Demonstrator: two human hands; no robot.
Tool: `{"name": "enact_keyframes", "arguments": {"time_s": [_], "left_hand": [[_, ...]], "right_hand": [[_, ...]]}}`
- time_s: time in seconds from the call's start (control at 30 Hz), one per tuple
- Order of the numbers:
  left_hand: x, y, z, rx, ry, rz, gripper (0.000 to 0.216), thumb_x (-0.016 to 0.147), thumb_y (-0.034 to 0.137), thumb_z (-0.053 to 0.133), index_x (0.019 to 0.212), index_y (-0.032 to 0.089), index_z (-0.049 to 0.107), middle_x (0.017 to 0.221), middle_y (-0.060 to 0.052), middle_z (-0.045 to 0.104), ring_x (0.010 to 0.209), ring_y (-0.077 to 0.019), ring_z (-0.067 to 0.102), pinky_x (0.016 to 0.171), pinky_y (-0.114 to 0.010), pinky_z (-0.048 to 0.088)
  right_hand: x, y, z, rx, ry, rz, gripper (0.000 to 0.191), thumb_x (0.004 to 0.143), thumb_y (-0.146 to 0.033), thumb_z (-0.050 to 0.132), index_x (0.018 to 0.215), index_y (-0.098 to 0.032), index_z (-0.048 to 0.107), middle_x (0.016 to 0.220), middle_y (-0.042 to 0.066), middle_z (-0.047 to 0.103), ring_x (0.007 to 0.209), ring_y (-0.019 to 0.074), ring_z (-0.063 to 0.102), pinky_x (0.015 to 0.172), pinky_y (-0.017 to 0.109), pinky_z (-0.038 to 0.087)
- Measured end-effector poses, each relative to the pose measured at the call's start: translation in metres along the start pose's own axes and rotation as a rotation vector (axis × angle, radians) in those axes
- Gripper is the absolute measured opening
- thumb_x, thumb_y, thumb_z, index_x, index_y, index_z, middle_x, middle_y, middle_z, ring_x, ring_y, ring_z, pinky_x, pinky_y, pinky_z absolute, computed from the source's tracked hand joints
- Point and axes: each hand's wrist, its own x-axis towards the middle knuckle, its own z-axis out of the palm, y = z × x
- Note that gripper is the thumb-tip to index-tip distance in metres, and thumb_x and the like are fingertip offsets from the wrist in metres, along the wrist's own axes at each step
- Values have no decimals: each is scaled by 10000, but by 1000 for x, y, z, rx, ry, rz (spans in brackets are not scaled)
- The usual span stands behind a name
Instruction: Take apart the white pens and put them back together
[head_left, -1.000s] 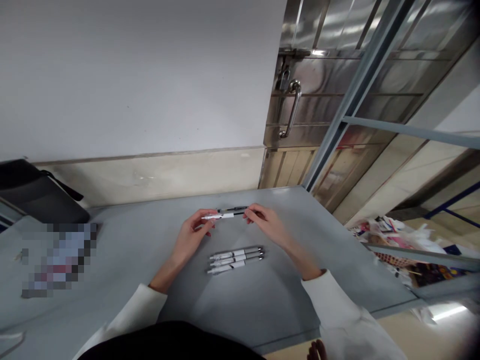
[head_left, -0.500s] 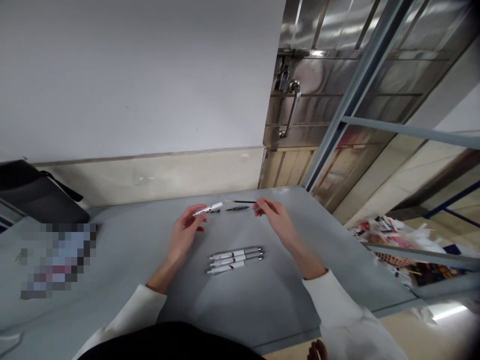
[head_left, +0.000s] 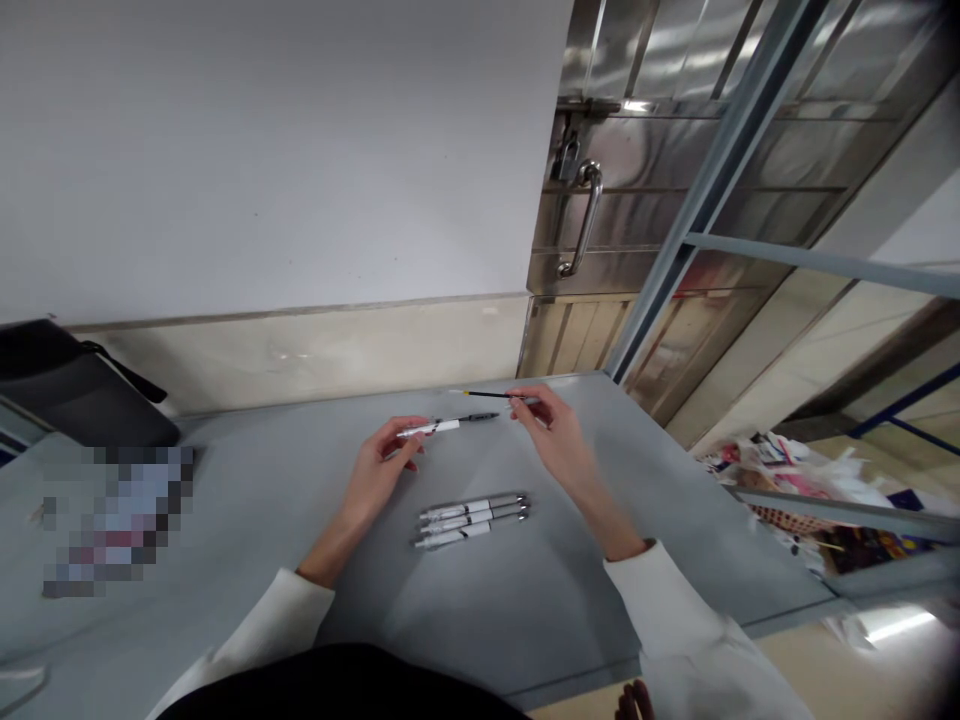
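Note:
My left hand (head_left: 382, 460) pinches a white pen barrel (head_left: 431, 428) that points right, just above the grey table (head_left: 300, 500). My right hand (head_left: 551, 430) pinches a thin black refill (head_left: 487, 394), held level a little beyond and to the right of the barrel. A dark pen part (head_left: 478, 417) lies on the table between the two hands. Three assembled white pens (head_left: 472, 519) lie side by side on the table nearer to me, below both hands.
A black bag (head_left: 67, 385) sits at the far left edge. A blurred patch (head_left: 112, 515) covers something on the table's left. A metal door with a handle (head_left: 581, 215) and a frame post (head_left: 675, 250) stand behind the table's right corner. Clutter (head_left: 795, 490) lies on the floor to the right.
The pen was pulled apart: my right hand drew the black refill out to the right. My left hand has since lowered the white barrel back to level.

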Motion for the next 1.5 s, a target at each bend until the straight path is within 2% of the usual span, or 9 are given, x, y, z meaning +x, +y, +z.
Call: {"name": "enact_keyframes", "arguments": {"time_s": [0.7, 1.0, 1.2, 1.5], "left_hand": [[-5, 0, -3, 118, -12, 30, 289, 933, 435, 653, 1136, 242, 722, 1121, -48, 731, 870, -182, 657, 675, -266, 549], [-13, -2, -9, 170, 17, 38, 330, 948, 484, 643, 1162, 245, 721, 1110, -49, 749, 802, -174, 659, 684, -285, 543], [-21, -2, -13, 194, 23, 31, 334, 945, 491, 651, 1161, 247, 721, 1097, -45, 755, 809, -179, 675, 684, -286, 536], [-39, 1, -28, 211, 59, 39, 331, 938, 476, 670, 1173, 248, 718, 1107, -50, 747, 788, -174, 676, 671, -276, 546]], "right_hand": [[-3, -6, 2, -50, -16, 12, 234, 927, -421, 638, 1021, -231, 737, 1032, 65, 740, 829, 210, 711, 756, 339, 514], [-3, -6, 0, -73, -9, 22, 226, 926, -431, 633, 1024, -254, 734, 1025, 64, 754, 828, 226, 712, 698, 336, 514], [-2, -2, 1, -84, -10, 6, 187, 924, -431, 637, 992, -286, 733, 1008, 43, 749, 797, 230, 720, 723, 367, 543], [-2, 3, 0, -90, 4, -11, 200, 934, -409, 624, 1010, -262, 737, 1036, 46, 741, 801, 208, 709, 766, 367, 550]]}}
